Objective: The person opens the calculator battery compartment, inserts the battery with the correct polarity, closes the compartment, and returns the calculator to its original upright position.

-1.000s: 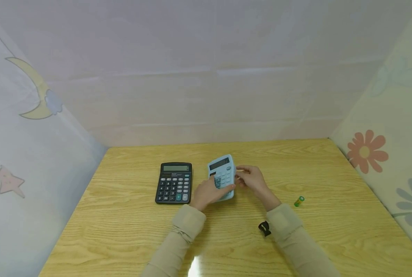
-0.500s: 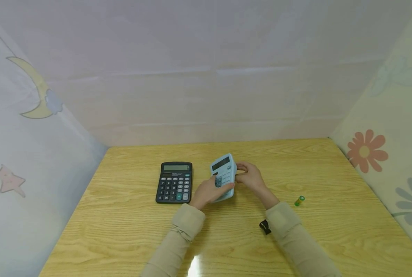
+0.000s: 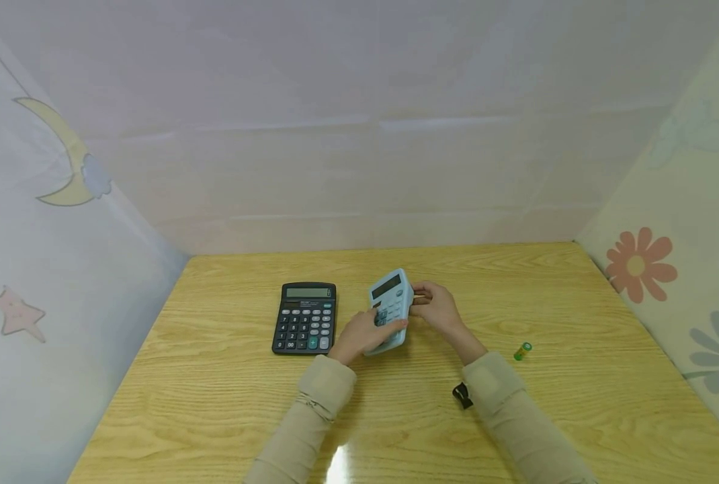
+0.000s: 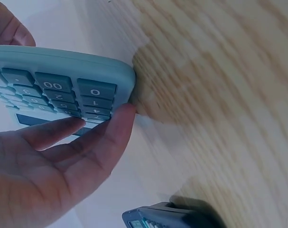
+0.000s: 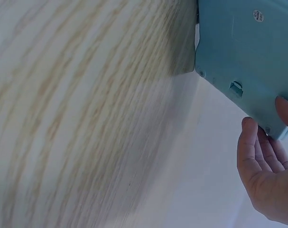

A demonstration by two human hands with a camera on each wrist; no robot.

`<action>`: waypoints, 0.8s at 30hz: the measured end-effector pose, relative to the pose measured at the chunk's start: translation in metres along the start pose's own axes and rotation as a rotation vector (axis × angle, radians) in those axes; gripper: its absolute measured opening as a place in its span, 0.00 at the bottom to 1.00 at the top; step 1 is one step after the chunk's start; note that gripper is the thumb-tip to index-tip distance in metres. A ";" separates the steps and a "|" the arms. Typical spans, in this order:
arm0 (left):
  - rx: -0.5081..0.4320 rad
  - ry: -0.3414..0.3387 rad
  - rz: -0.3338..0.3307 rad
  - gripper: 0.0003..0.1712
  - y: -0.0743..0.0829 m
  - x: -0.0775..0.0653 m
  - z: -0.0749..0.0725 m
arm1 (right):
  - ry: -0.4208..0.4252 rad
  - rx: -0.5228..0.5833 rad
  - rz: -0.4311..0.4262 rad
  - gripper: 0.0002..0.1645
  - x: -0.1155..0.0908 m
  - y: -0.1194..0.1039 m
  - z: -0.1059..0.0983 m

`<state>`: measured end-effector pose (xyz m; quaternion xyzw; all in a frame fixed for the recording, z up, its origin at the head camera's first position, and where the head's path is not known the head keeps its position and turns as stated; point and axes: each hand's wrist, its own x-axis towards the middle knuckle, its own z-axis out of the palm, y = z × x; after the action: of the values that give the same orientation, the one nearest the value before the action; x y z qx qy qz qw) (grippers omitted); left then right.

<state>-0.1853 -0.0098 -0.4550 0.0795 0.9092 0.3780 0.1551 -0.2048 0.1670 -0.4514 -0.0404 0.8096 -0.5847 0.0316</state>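
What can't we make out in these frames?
Head: some keys of the light blue calculator, covered by the left hand.
Head: printing on the green cylinder, too small.
Right wrist: rest of the calculator's back, cut off by top and right edges.
Right wrist: sticker wording, too small and blurred.

The black calculator (image 3: 304, 321) bears 0 to 9 and 00. The blue calculator (image 4: 53, 82) shows 0, 00, 1.

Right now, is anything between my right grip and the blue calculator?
Nothing visible: the right grip touches the edge of the blue calculator. The black calculator lies to the left, the battery right.
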 end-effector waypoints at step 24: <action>-0.152 0.088 0.105 0.31 0.004 -0.002 0.000 | -0.007 -0.043 -0.004 0.25 -0.002 -0.017 -0.001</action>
<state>-0.1830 -0.0079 -0.4515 0.0987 0.8785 0.4565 0.1006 -0.2025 0.1624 -0.4348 -0.0446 0.8219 -0.5669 0.0323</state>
